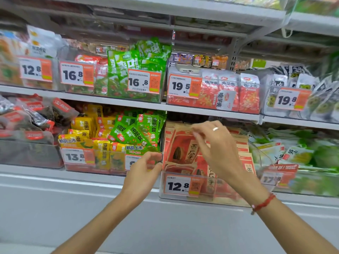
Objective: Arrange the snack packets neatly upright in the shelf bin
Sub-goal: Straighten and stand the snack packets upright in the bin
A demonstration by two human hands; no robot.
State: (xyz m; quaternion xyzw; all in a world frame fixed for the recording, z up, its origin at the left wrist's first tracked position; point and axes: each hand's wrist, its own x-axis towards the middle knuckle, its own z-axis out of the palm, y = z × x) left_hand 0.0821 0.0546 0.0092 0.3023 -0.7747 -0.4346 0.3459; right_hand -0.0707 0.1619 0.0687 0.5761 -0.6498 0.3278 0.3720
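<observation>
Shop shelf [211, 112], right hand [218, 143] pinching brown packet [183, 143], left hand [145, 169] gripping clear bin [183, 196] corner

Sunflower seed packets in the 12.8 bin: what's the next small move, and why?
Probably tip the front packet upright with the right hand, whose fingers pinch its top edge. It leans, while the left hand holds the clear bin at its left corner.

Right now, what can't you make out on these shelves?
- Head view: the price tag behind the left hand is mostly covered.
- The sunflower seed packets are partly hidden by the right hand.
- The 17 tag at right is blurred.
- The top shelf is cut off.
</observation>
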